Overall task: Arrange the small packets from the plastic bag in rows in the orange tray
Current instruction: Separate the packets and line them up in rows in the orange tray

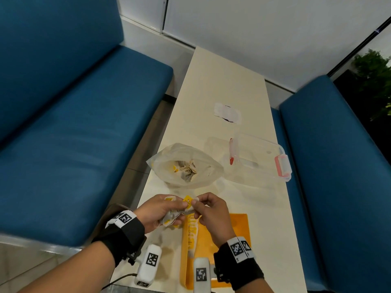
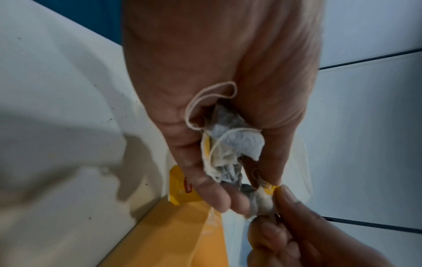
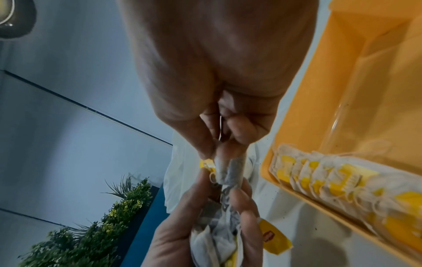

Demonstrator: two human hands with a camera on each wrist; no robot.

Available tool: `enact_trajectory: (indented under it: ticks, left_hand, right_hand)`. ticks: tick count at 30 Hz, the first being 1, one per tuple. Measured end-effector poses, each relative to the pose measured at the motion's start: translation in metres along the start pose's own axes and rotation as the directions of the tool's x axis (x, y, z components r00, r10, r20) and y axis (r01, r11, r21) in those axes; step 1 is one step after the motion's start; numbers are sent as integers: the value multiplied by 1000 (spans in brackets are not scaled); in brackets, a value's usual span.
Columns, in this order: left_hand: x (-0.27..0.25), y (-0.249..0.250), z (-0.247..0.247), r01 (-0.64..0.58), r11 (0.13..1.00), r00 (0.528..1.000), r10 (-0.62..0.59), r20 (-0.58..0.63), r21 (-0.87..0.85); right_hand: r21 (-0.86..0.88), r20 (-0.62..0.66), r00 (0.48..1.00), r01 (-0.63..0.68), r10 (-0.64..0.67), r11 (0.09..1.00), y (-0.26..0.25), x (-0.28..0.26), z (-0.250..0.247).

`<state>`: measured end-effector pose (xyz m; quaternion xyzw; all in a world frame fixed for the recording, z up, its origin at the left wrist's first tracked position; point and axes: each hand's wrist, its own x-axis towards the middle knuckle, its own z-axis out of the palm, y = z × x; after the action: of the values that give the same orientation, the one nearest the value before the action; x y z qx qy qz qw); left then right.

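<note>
My left hand (image 1: pixel 163 210) grips a crumpled bunch of small tea-bag packets (image 2: pixel 226 153) with strings and yellow tags, held above the table's near end. My right hand (image 1: pixel 206 208) pinches one packet (image 1: pixel 188 203) at the bunch's top, fingertips against the left hand's. The same packet (image 3: pixel 230 169) shows between my thumb and finger in the right wrist view. The orange tray (image 1: pixel 239 227) lies under my right wrist; a row of packets (image 3: pixel 324 178) stands along its left wall. The open plastic bag (image 1: pixel 186 166) with more packets sits just beyond my hands.
A clear lidded container (image 1: pixel 260 157) with red clips stands right of the bag. A white wrapper (image 1: pixel 227 113) lies farther up the narrow cream table (image 1: pixel 222 81). Blue bench seats (image 1: pixel 74 123) flank both sides; a green plant (image 1: pixel 374 77) is at far right.
</note>
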<state>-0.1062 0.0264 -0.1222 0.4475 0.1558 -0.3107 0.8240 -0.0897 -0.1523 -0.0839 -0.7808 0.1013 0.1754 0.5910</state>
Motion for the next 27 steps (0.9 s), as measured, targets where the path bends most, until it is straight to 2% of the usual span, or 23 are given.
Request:
enact_trajectory:
  ticks: [4,11,14,18,23,27]
  left_hand:
    - [-1,3,0,-48,997,998,49,-24,54]
    - [1,5,2,-96,989,995,100,-27,116]
    - [1,3,-1,-101,976,995,102,8,191]
    - [5,0,-2,-99,962,993,113,-39,255]
    - [5,0,-6,-87,962,993,104,-53,259]
    - [6,-1,-9,-75,963,993,95,-68,258]
  right_hand:
    - [-65,-13,999,31,-32,997,-1,3,-4]
    - [-114,75,996,49,-40,992,-3,4,-8]
    - [-46,70,997,32,-29,998,-4,5,-9]
    - [-3,59,998,23,-23,1000,-4,5,-8]
    - [-152,38,998,60,-55,986,-3,8,-11]
    - [-240,75,994,94,-77,966,-3,8,-12]
